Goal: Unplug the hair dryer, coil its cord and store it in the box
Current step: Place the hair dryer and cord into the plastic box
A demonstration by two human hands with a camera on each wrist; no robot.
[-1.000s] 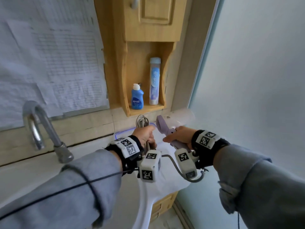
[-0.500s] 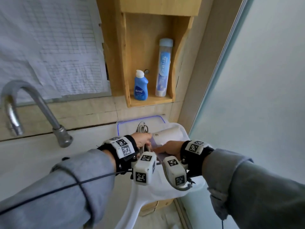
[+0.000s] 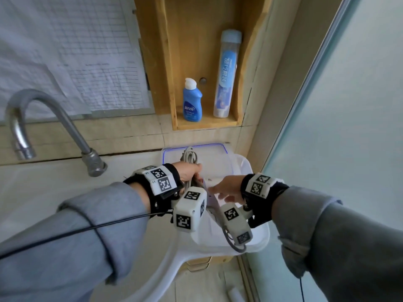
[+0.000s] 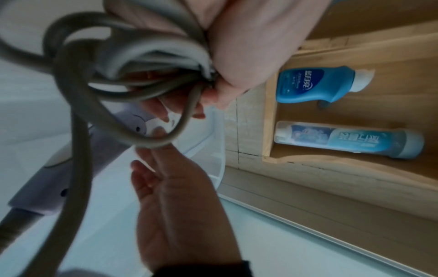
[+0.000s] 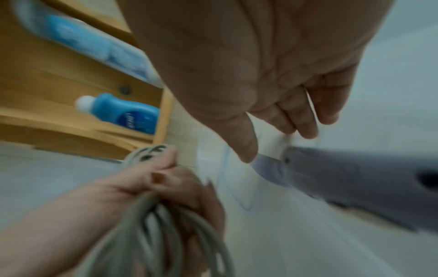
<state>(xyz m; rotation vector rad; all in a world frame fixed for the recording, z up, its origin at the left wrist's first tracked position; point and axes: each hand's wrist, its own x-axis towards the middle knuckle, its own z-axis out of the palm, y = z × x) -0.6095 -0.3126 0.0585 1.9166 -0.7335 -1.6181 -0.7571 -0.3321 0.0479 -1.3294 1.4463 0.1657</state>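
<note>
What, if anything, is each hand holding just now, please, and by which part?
The left hand grips the coiled cord around its bunched loops. The right hand is open and holds nothing, above the hair dryer.

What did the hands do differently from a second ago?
The right hand let go of the hair dryer, which went down into the box; its fingers are now straight. The left hand still grips the coiled cord. The shelf bottles stayed put.
</note>
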